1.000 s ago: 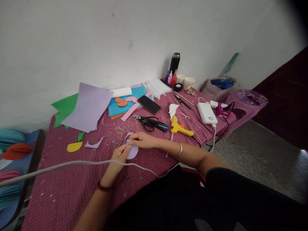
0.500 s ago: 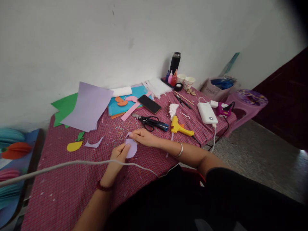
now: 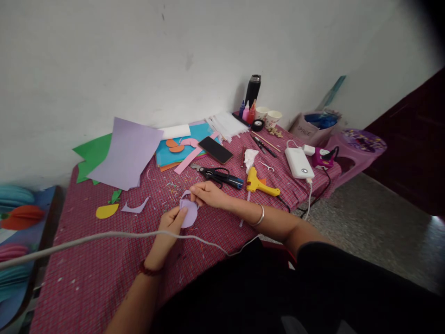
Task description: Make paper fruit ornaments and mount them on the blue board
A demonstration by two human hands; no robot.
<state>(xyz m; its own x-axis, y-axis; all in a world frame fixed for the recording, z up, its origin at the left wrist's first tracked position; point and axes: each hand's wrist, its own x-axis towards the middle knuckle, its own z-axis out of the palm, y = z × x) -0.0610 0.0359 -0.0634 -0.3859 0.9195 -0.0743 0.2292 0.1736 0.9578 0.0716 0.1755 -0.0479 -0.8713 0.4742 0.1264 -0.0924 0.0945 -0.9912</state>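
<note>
Both my hands pinch a small lilac paper cutout (image 3: 189, 214) just above the red checked tablecloth (image 3: 104, 273). My left hand (image 3: 171, 222) grips its lower left edge with closed fingers. Its upper right edge is held by my right hand (image 3: 207, 194), also closed, with a silver bangle on that wrist. A white cord (image 3: 104, 236) runs across the table just below my left hand.
Black scissors (image 3: 219, 176) and a yellow glue gun (image 3: 259, 183) lie just beyond my right hand. A lilac sheet (image 3: 127, 153), green paper (image 3: 91, 153), a phone (image 3: 215, 149), a white power bank (image 3: 299, 163), cups and a black bottle (image 3: 252, 90) sit farther back. A yellow cutout (image 3: 107, 211) lies left.
Both hands have lifted and shifted the lilac cutout slightly up and away; my right hand moved a little farther from me.
</note>
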